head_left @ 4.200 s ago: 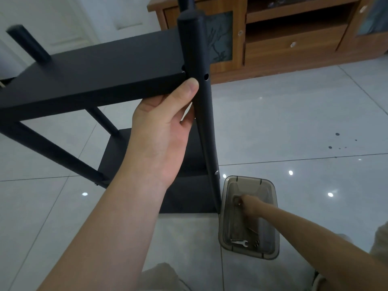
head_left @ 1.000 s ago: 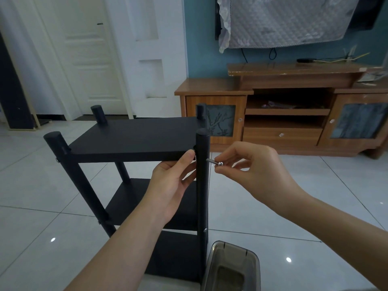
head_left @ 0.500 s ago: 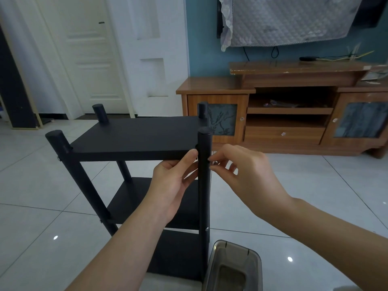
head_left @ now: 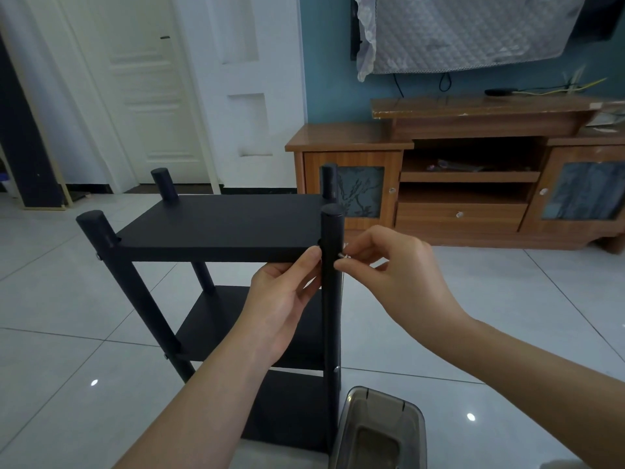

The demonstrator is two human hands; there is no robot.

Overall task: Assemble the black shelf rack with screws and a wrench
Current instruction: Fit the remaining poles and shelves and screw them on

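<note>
The black shelf rack (head_left: 216,228) stands upright on the tiled floor, with three shelves between four round posts. My left hand (head_left: 280,299) holds the underside of the top shelf at its near right corner, thumb against the shelf edge beside the near right post (head_left: 332,272). My right hand (head_left: 392,272) pinches a small silver screw (head_left: 344,255) whose tip meets the right side of that post, level with the top shelf. No wrench is in view.
A smoky plastic box (head_left: 378,431) sits on the floor at the foot of the near right post. A wooden TV cabinet (head_left: 473,184) stands along the blue back wall. White doors (head_left: 148,96) are at the back left.
My right hand came up from the plastic box with a screw and brought it to the post's right side. The camera tilted up. My left hand has stayed under the top shelf.
</note>
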